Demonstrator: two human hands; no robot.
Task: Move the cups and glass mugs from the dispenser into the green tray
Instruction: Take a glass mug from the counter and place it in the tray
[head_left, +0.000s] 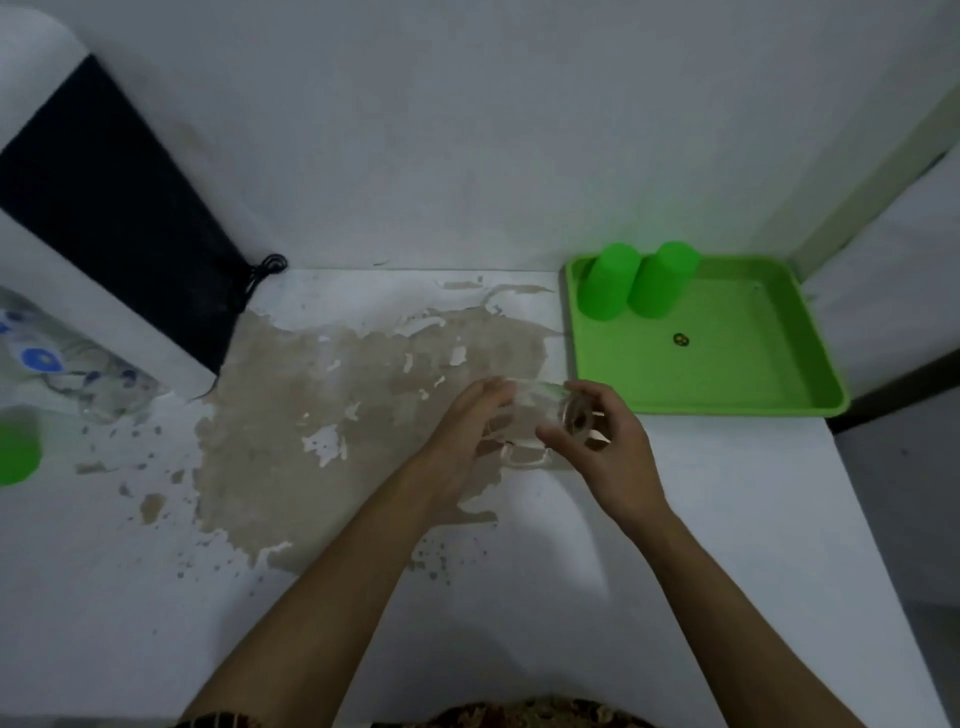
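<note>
While both hands (545, 426) grasp a glass mug (540, 415), peeling white tabletop (727, 519) meets a bare wall (467, 130).

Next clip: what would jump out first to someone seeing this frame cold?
The bright green plastic tray at the table's far right, with two upturned green plastic cups standing in its back left corner. Next, both hands, left hand and right hand, holding a clear glass mug above the table's large peeling brown patch, just left of the tray.
</note>
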